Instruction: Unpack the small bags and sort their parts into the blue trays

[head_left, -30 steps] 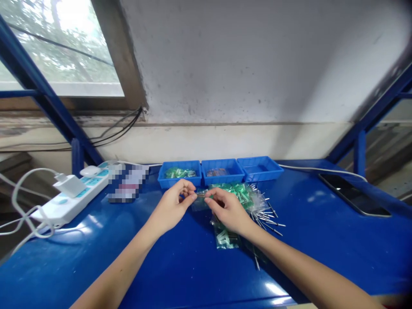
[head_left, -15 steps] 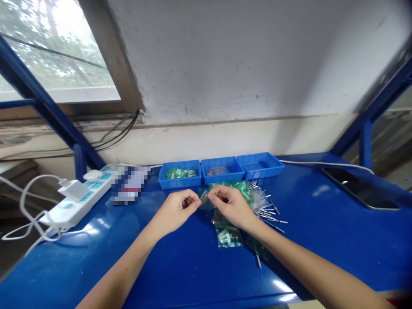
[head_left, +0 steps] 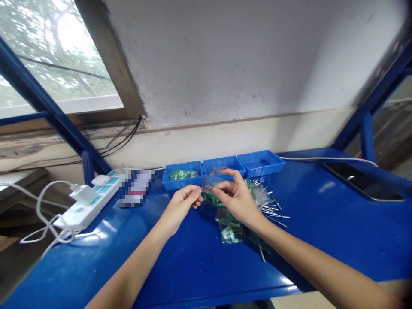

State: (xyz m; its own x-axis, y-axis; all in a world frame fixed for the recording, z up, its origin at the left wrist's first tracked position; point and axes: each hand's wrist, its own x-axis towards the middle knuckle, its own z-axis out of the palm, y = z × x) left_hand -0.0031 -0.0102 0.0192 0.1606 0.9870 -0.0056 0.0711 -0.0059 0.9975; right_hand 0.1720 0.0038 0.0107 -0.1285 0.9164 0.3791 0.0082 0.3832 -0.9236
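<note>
Above the middle of the table, a small clear plastic bag [head_left: 210,181] is stretched between my hands, with thin brownish metal pieces showing at its lower part. My left hand [head_left: 182,208] pinches the bag's left edge between thumb and finger. On the other side, my right hand [head_left: 240,201] grips it with the thumb in front and the index finger raised; its other fingertips are partly hidden. Below lie green-tinted plastic bags [head_left: 232,234] with small white and metal parts. Loose metal rods [head_left: 273,210], like blind rivets, fan out beside my right wrist.
Three blue trays line the wall: the left tray [head_left: 183,184] holds green bags, the middle tray [head_left: 206,168] small brownish parts, the right tray [head_left: 262,162] shows its bare floor. A power strip [head_left: 83,210] with cables and a blurred phone-like item [head_left: 137,189] lie left; a black phone [head_left: 363,182] lies right.
My right hand has lifted slightly and its index finger has opened upward. The clear bag is now spread out between my hands. The view has shifted slightly.
</note>
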